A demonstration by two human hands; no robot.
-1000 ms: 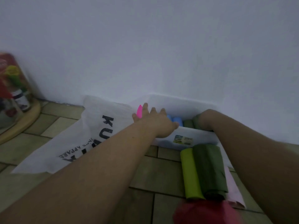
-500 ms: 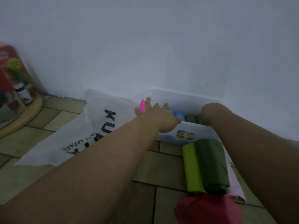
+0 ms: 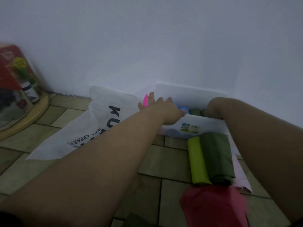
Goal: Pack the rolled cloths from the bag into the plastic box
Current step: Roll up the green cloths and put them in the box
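A clear plastic box (image 3: 211,126) stands against the white wall. Inside it I see a blue roll (image 3: 182,108) and a dark green roll (image 3: 195,111). My left hand (image 3: 161,108) lies over the box's left end with fingers spread, next to a pink roll (image 3: 145,100) that sticks up. My right hand (image 3: 214,107) reaches down into the box's right end; its fingers are hidden. A white plastic bag (image 3: 78,131) with black print lies flat to the left. On the floor before the box lie a lime roll (image 3: 197,161) and a dark green roll (image 3: 216,156).
A red cloth (image 3: 213,205) is bunched at the bottom, with pale pink fabric (image 3: 241,176) beside the rolls. At far left a round wooden tray (image 3: 29,115) carries a glass cover and a small jar. The floor is tiled.
The view has shifted slightly. Both hands stay at the box, the left fingers spreading a little further over its left end.
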